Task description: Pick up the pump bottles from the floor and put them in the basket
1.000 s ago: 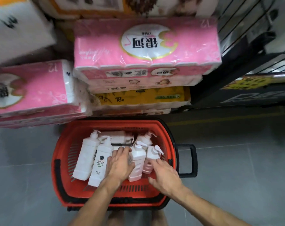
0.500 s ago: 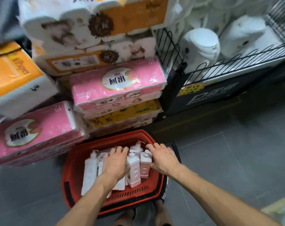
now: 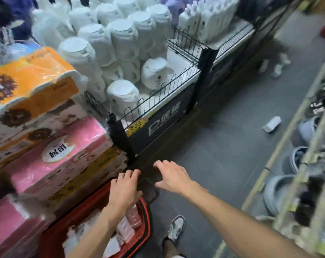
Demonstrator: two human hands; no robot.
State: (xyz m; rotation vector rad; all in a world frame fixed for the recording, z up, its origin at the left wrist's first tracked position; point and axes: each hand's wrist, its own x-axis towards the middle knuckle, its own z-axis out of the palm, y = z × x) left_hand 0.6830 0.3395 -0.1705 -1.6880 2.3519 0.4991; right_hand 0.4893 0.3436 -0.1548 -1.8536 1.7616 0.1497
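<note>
left hand: fingers spread, empty, over basket rim | right hand: splayed, empty | pump bottles packed at 6 o'clock | stray bottle at 2 o'clock | risk: piled bottles toppled if basket is jolted

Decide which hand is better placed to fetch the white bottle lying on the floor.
Right hand: open, over bare floor, nearer the bottle. The left hand is over the red basket.

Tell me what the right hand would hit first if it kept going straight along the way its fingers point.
The right hand points up-left across the dark floor. Going straight on, it would likely first meet the black shelf base near its corner post, beside the tissue packs. Depth is unclear from this one blurred view.
</note>
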